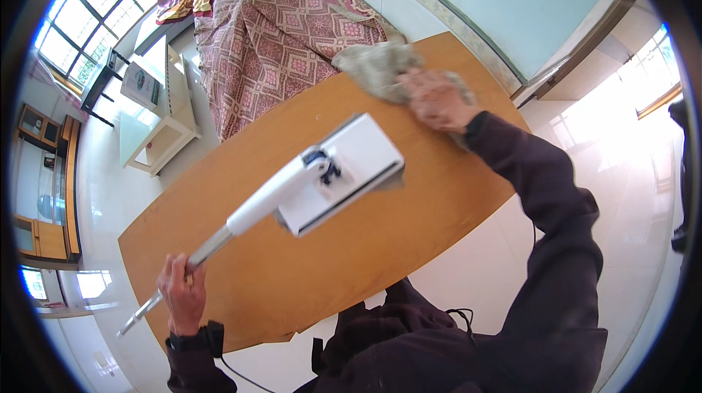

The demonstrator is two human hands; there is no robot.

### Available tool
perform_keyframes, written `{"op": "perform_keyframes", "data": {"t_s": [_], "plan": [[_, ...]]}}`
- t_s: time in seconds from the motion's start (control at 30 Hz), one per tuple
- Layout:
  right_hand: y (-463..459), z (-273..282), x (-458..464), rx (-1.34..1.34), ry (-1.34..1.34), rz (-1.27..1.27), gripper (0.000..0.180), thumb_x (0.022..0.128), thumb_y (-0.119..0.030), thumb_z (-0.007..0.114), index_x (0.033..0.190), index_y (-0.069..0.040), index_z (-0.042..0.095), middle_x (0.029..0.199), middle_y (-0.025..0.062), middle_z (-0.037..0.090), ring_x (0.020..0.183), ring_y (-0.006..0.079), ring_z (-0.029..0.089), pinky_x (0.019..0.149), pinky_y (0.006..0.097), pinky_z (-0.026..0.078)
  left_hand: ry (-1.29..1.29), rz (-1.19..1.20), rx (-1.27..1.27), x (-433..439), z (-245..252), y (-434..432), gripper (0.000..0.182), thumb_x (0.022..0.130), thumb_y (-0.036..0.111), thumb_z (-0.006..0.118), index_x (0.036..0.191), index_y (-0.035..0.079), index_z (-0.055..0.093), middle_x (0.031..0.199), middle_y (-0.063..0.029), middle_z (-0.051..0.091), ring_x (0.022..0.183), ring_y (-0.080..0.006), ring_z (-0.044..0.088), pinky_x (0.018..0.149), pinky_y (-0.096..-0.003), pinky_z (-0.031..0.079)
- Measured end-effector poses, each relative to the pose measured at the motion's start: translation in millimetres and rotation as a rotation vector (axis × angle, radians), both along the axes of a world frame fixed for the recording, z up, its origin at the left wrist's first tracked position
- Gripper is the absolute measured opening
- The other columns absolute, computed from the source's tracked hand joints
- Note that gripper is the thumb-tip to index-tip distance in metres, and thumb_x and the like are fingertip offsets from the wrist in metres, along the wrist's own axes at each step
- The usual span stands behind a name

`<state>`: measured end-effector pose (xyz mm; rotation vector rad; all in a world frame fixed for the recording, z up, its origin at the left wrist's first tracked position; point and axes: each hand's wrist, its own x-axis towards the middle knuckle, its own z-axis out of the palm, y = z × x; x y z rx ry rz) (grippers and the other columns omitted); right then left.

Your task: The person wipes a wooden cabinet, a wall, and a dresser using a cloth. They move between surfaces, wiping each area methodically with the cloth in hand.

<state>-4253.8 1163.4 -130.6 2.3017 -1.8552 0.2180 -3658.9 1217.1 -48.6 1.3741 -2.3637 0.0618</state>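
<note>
My left hand (185,289) is closed around the metal pole of a white flat mop (351,157), near the left end of a wooden table (307,278). The mop's white rectangular head, with a grey pad edge showing beneath, is over the middle of the table. My right hand (436,98) lies on a grey-beige cloth (378,66) at the table's far right part. The hand is slightly blurred, and whether its fingers grip the cloth or only press on it cannot be told.
A pink patterned cover (274,47) drapes over furniture along the table's far edge. Behind on the left stand a white low table (164,138) with a box (140,86) and a black stool (101,86). A wall (526,9) rises at the far right.
</note>
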Motion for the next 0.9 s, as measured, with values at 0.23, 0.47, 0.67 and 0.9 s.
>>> {"op": "perform_keyframes", "data": {"t_s": [0.23,0.47,0.67,0.9], "plan": [[-31,7,139,-0.021,-0.007,0.614,0.049,0.096,-0.022,0.05,0.144,-0.014,0.052,0.15,0.018,0.049,0.134,0.0383,0.051,0.112,0.0541,0.038,-0.097,0.007,0.034,19,-9,42,0.025,0.078,0.014,0.079,0.09,0.007,0.059,0.075,-0.009,0.051,0.071,-0.0314,0.054,0.063,-0.0441,0.039],[-89,22,5,0.182,-0.059,0.19,0.045,0.095,-0.016,0.047,0.139,-0.009,0.054,0.142,0.0154,0.055,0.126,0.0332,0.056,0.104,0.0482,0.046,-0.124,-0.036,-0.009,1,-12,55,0.031,0.074,0.021,0.085,0.087,0.007,0.06,0.073,-0.0068,0.05,0.07,-0.0295,0.054,0.063,-0.043,0.039],[-56,-5,-131,0.021,0.113,-0.206,0.053,0.1,-0.027,0.049,0.15,-0.009,0.043,0.15,0.0174,0.049,0.14,0.0345,0.045,0.113,0.0453,0.039,-0.1,-0.048,0.021,-9,-16,51,0.032,0.073,0.02,0.086,0.087,0.007,0.06,0.072,-0.0066,0.051,0.068,-0.0293,0.053,0.061,-0.0429,0.039],[26,8,-130,0.03,-0.043,-0.26,0.054,0.099,-0.028,0.053,0.147,-0.005,0.043,0.147,0.0218,0.047,0.131,0.0407,0.05,0.107,0.0494,0.042,-0.034,0.006,-0.017,-5,-26,63,0.028,0.076,0.017,0.084,0.089,0.006,0.062,0.072,-0.0064,0.051,0.065,-0.0272,0.053,0.057,-0.0401,0.039]]}}
